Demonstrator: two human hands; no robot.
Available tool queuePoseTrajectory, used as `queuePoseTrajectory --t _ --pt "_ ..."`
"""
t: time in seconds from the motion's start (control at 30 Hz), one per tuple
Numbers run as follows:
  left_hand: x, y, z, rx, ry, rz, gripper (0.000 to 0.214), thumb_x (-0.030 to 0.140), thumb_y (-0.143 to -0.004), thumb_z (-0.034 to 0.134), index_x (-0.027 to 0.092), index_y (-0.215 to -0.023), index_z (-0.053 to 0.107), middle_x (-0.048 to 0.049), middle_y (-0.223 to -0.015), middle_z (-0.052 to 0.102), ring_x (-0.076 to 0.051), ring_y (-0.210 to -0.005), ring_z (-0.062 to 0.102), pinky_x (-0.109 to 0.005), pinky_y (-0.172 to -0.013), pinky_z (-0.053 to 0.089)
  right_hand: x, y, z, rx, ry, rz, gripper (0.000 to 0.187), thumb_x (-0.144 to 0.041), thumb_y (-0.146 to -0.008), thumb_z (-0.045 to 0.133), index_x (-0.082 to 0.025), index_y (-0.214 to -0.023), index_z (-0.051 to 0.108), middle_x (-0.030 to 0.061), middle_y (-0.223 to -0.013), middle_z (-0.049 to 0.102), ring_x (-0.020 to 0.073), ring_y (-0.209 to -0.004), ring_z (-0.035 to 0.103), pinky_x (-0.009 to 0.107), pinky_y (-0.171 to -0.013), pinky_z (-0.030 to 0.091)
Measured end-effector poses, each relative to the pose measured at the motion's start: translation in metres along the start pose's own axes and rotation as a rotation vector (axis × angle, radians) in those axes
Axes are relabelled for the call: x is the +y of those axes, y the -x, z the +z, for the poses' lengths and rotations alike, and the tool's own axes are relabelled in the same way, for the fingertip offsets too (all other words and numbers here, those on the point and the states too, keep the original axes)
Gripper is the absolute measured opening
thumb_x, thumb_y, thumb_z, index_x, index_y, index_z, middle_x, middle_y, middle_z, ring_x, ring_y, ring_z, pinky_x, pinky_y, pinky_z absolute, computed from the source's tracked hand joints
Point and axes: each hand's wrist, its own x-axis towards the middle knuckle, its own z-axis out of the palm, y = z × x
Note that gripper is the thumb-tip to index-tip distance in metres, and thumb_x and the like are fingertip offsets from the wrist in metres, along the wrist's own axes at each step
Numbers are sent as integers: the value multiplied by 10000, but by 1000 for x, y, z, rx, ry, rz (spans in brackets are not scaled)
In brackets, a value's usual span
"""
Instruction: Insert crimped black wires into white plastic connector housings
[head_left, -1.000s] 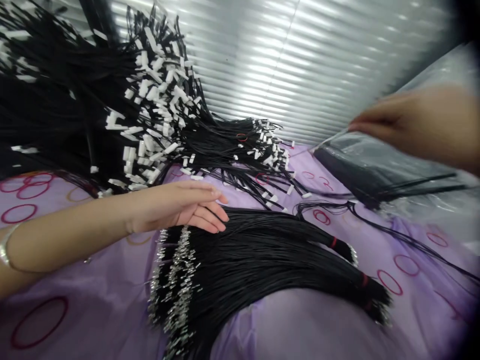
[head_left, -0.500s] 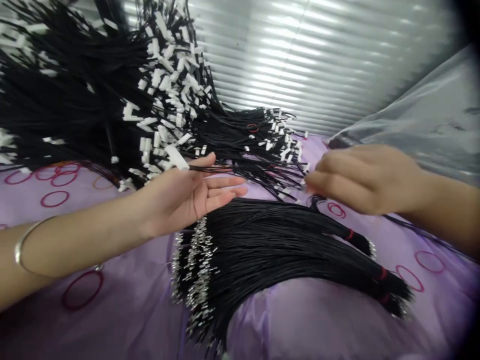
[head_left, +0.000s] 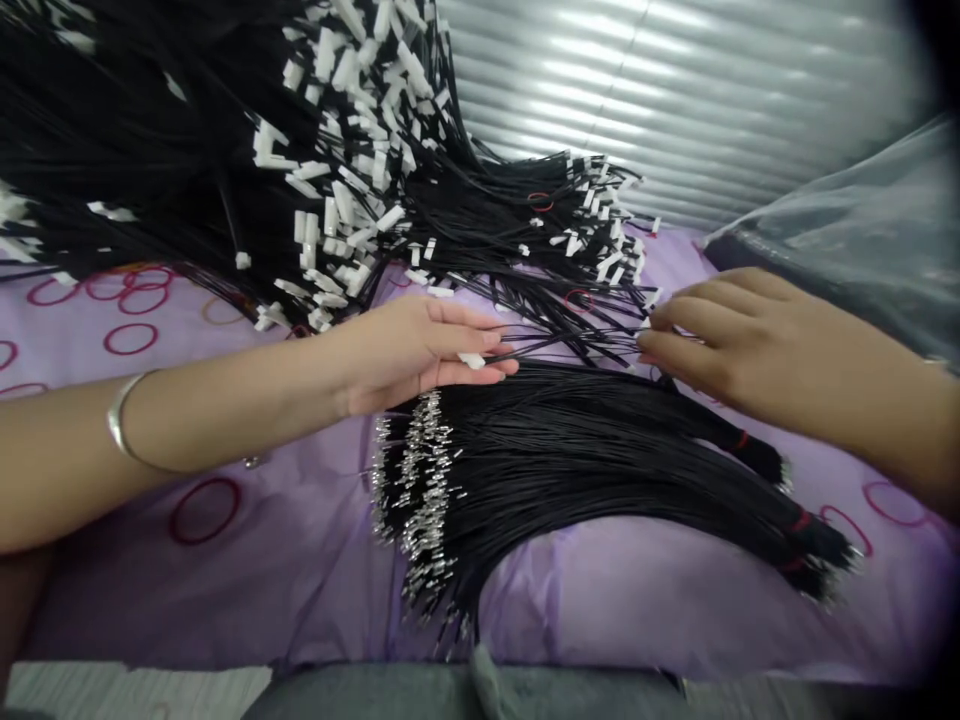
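Left grip [head_left: 416, 350] and right grip [head_left: 727, 330] each pinch closed on thin black wires [head_left: 536, 347], which run between them.

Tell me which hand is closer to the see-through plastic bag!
Right. The right hand is just in front of the see-through plastic bag. The left hand is farther off to the left, with thin black cables running between the hands.

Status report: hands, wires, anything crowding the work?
Left hand holding thin black wires, white connector in its grip. Right hand pinching the same wires. Banded black bundles close below; white-tipped wire pile behind.
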Motion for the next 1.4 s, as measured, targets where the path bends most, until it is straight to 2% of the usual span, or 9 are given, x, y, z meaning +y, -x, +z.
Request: queuePoseTrajectory --t 0.2,0.4,0.67,0.83,0.93,1.1,1.23,1.3,1.4 --pt "7 9 5 48 -2 99 185 38 -922 595 53 -1059 718 -94 -1061 759 -194 -1065 703 -359 -1033 519 -90 -28 -46 144 -498 208 303 -293 -1022 418 -219 -898 684 59 -860 685 190 -773 617 361 -705 539" --pt "7 21 11 164 -116 78 274 27 -926 579 101 -1147 724 -86 -1079 766 -198 -1024 717 -344 -991 543 -137 -62 -17 152 -873 235 231 -159 -965 537 -151 -828 722 60 -810 677 163 -740 599 292 -675 488" --pt "12 11 8 273 56 356 131 45 -961 583 51 -921 708 -26 -848 767 -124 -987 727 -214 -990 535 -145 -59 -16 128 -1057 349 186 -125 -950 541 -120 -825 678 69 -888 653 190 -809 559 355 -748 461" --pt "25 37 19 354 146 246 115 98 -969 612 118 -944 722 8 -851 772 -68 -941 726 -111 -953 520 -139 -57 -28 88 -1351 504 93 -85 -925 552 -126 -884 625 26 -875 669 128 -796 584 267 -734 468" --pt "4 47 19 231 104 212 207 115 -895 707 179 -1090 735 24 -833 785 -100 -878 753 -151 -880 586 -131 -56 -29 179 -1528 572 73 -114 -915 594 -156 -882 644 -31 -821 686 69 -731 593 188 -685 453" --pt "-27 44 2 70 -423 485 428 110 -832 749 272 -1226 699 -8 -995 816 -211 -987 763 -275 -880 628 -120 -48 -35 308 -1553 524 79 -149 -918 617 -149 -872 680 -34 -808 690 32 -721 600 129 -695 454" --pt "-19 47 -10 -171 -827 806 618 -49 -773 683 367 -1230 703 49 -1279 709 -181 -1141 700 -236 -1039 522 -111 -37 -50 390 -1411 529 95 -139 -908 631 -148 -814 623 -46 -747 616 26 -681 539 116 -657 434" --pt "-11 51 -6 -60 -907 865 590 -34 -813 673 391 -1221 704 72 -1305 695 -142 -1151 691 -187 -1023 513 -108 -35 -55 388 -1377 558 100 -117 -897 632 -155 -807 607 -56 -734 594 22 -669 519 103 -636 423" --pt "-5 53 7 112 -618 595 313 128 -847 751 375 -1036 788 64 -1006 813 -120 -970 756 -152 -872 584 -108 -36 -54 368 -1361 580 115 -94 -882 627 -149 -785 600 -54 -721 590 18 -644 507 100 -605 415"
